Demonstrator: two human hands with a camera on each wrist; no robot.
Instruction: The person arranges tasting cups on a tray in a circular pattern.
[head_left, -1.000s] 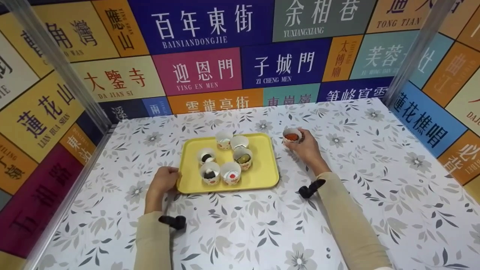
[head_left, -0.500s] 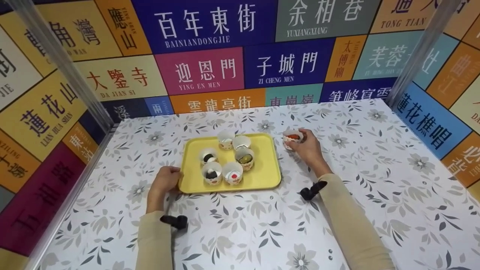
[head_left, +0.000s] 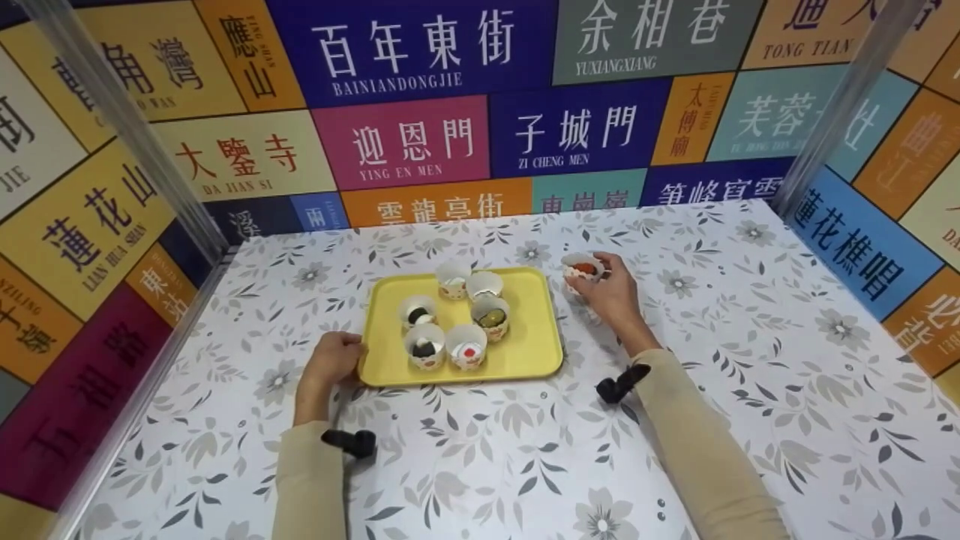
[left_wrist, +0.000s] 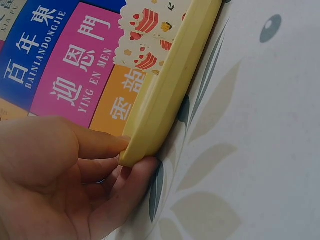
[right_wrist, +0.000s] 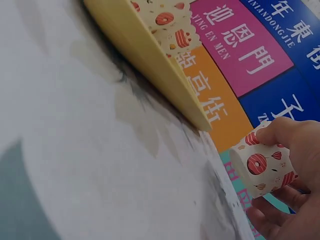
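Observation:
My left hand (head_left: 330, 364) pinches the left edge of a yellow tray (head_left: 525, 352), thumb on top of the rim and fingers beneath in the left wrist view. Several paper baking cups stand on the tray, including one with a red-topped white filling (head_left: 466, 360) and one with a green filling (head_left: 493, 324). Right of the tray, my right hand (head_left: 613, 289) holds another paper baking cup (right_wrist: 260, 165) by its side, thumb against the wall. Its print shows cakes and doughnuts, and an orange-red filling (head_left: 585, 268) shows inside. This cup is close over the table.
A white tablecloth (head_left: 480, 465) with grey leaves and flowers covers the table. Behind it stands a wall of coloured panels (head_left: 405, 142) with place names. Clear upright posts (head_left: 832, 112) rise at both back corners.
The cup in my right hand has shifted slightly left towards the tray, and its tilt has changed a little. My left hand keeps hold of the tray.

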